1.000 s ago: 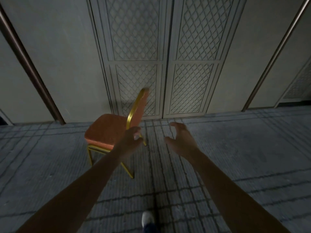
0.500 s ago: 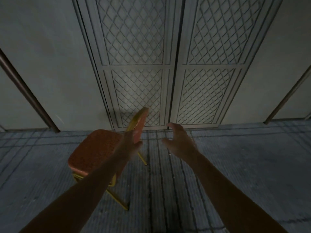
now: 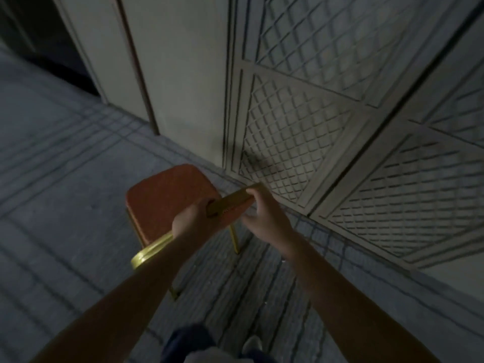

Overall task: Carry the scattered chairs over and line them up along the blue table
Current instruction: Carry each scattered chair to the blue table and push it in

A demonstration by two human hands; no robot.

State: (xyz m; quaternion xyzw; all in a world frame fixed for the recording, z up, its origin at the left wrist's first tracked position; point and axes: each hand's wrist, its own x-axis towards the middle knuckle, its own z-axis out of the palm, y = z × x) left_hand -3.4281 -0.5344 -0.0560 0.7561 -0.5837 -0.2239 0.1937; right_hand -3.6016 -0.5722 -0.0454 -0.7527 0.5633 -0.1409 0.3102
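Note:
A chair (image 3: pixel 162 203) with a red-orange padded seat and a gold metal frame stands on the grey carpet just in front of me, seen from above and behind. My left hand (image 3: pixel 195 218) grips the near end of the backrest's top edge. My right hand (image 3: pixel 264 213) holds the far end of that top edge, fingers curled over it. The backrest shows only as a narrow gold and red strip between my hands. No blue table is in view.
Double doors with lattice panels (image 3: pixel 301 132) rise directly behind the chair, and a plain wall panel (image 3: pixel 178 74) stands to their left. A dark opening (image 3: pixel 39 35) lies at the far left. Grey striped carpet (image 3: pixel 65 205) spreads left and toward me. My shoe (image 3: pixel 252 345) shows at the bottom.
Both hands have closed in and taken hold of the chair's backrest top. I have stepped nearer, and the view has tilted and now looks more steeply down.

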